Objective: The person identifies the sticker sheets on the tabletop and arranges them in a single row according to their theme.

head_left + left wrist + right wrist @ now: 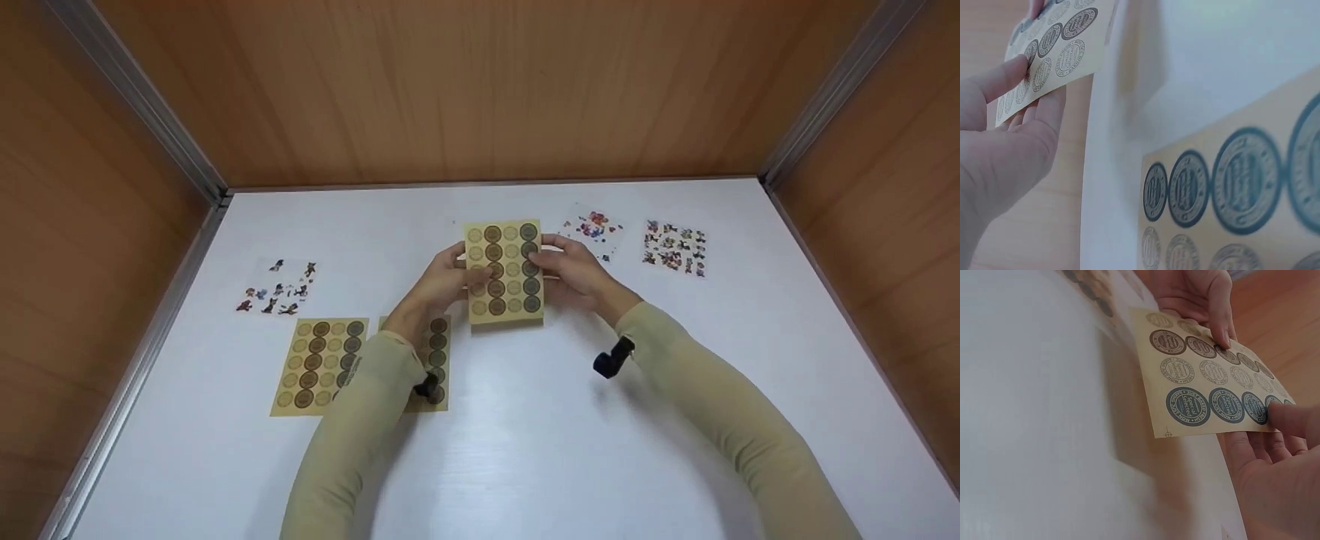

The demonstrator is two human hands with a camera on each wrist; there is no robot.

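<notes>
A yellowish sticker sheet (502, 296) with columns of round brown, dark and pale labels is held above the table's middle. My left hand (442, 281) pinches its left edge, thumb on the printed face and fingers behind. On the opposite edge, my right hand (581, 274) grips the sheet the same way. Seen from the right wrist, the sheet (1185, 374) is lifted off the white surface and casts a shadow. Two similar sticker sheets lie flat: one at left (319, 367), the other (439, 360) partly hidden under my left forearm.
Clear sheets of small colourful stickers lie around: one at the left (277, 289), one behind my right hand (592, 225), another at the far right (675, 247). Wooden panels (480, 90) enclose the white table (525, 450) at the back and sides.
</notes>
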